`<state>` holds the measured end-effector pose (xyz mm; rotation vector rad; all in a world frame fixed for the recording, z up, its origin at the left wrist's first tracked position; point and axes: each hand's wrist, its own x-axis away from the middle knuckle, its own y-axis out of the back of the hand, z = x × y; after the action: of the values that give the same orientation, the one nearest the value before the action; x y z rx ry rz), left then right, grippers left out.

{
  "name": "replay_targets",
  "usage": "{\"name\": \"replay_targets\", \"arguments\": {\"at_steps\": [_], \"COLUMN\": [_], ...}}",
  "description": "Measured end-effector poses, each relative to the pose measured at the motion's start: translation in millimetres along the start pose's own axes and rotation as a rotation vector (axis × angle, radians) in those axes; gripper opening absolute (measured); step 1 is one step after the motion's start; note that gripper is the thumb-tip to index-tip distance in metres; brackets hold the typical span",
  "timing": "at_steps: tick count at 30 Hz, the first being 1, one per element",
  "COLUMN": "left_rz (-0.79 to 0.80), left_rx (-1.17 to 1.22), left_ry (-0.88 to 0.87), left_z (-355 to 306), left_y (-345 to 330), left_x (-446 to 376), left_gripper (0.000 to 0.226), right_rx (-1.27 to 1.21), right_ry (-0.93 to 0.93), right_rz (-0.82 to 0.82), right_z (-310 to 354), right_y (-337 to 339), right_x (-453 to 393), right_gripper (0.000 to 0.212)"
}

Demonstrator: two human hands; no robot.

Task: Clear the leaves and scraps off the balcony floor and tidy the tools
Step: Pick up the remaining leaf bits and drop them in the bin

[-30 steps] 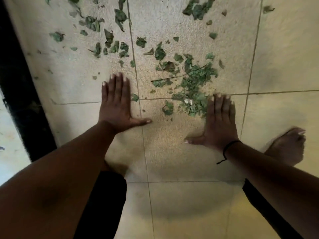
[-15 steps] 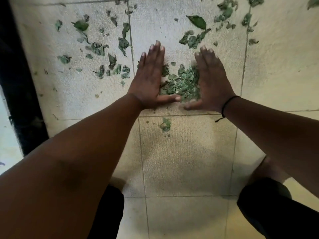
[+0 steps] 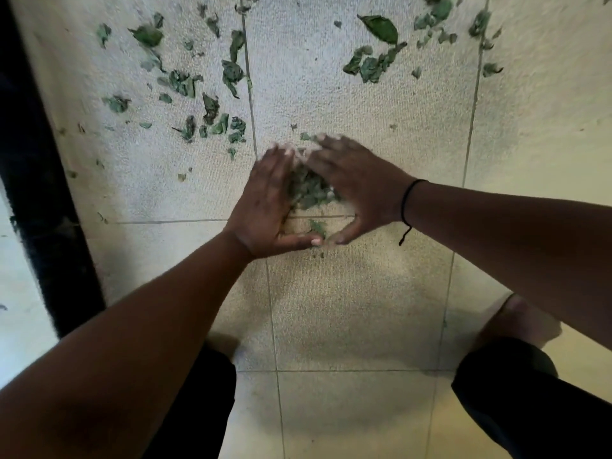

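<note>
Your left hand (image 3: 268, 200) and right hand (image 3: 357, 187), flat-fingered, have closed inward around the leaf pile (image 3: 311, 190) between them, ready for scooping

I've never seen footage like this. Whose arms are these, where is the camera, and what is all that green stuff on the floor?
There is no machine here: a person wears a wide-angle camera on the head, so you look down along both arms at a tiled floor. The left hand and the right hand lie on the tiles, angled toward each other, thumbs nearly meeting, with a small pile of leaf scraps cupped between them. Their fingers look straight rather than clenched, though they are blurred. More scattered leaves lie farther out, including one large whole leaf. A black cord bracelet circles the right wrist. No tools are in view.
</note>
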<state>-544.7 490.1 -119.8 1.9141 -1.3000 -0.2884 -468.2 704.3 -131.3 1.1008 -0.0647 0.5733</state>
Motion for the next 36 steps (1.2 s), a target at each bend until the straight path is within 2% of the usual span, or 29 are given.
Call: {"name": "replay_targets", "arguments": {"at_steps": [3, 7, 9, 11, 14, 17, 19, 21, 23, 26, 28, 29, 30, 33, 36], "left_rz": [-0.065, -0.02, -0.004, 0.003, -0.046, -0.18, -0.301, -0.398, -0.486, -0.682, -0.835, -0.879, -0.898, -0.802, -0.55], "left_rx": [-0.041, -0.102, -0.111, -0.087, 0.071, 0.336, 0.552, 0.665, 0.754, 0.865, 0.919, 0.984, 1.06, 1.22, 1.494], "left_ry": [0.15, 0.214, 0.154, 0.142, 0.217, 0.314, 0.393, 0.49, 0.582, 0.754, 0.966, 1.079, 1.17, 1.262, 1.293], "left_z": [7, 18, 14, 6, -6, -12, -18, -28, -36, -49, -57, -60, -64, -84, -130], "left_y": [-3, -9, -17, -22, -20, -24, -29, -31, -31, -19, -3, 7, 15, 38, 53], "left_x": [28, 35, 30, 25, 21, 23, 27, 33, 38, 38, 31, 28, 25, 26, 23], "left_gripper": [0.125, 0.135, 0.135, 0.138, 0.139, 0.135, 0.134, 0.132, 0.128, 0.111, 0.071, 0.055, 0.051, 0.064, 0.064], "right_rx": [-0.026, 0.054, 0.072, 0.1, 0.185, 0.211, 0.239, 0.221, 0.194, 0.209, 0.194, 0.157, 0.122, -0.025, -0.21], "right_ry": [0.059, -0.093, -0.176, -0.243, -0.314, -0.298, -0.229, -0.122, -0.024, 0.119, 0.171, 0.124, 0.03, -0.235, -0.393], "right_rz": [-0.078, -0.134, -0.19, -0.298, -0.409, -0.408, -0.348, -0.312, -0.348, -0.393, -0.205, -0.084, 0.017, 0.031, -0.107], "right_z": [11, 37, 57, 73, 81, 78, 74, 73, 72, 64, 54, 51, 47, 47, 69], "right_y": [-20, -40, -49, -58, -61, -53, -48, -43, -38, -28, -9, 4, 15, 53, 96], "right_x": [14, 9, -8, -28, -45, -52, -53, -53, -53, -63, -70, -71, -70, -41, 15], "right_gripper": [0.125, 0.13, 0.115, 0.088, 0.06, 0.056, 0.053, 0.043, 0.029, 0.004, 0.01, 0.014, 0.02, 0.035, 0.034]}}
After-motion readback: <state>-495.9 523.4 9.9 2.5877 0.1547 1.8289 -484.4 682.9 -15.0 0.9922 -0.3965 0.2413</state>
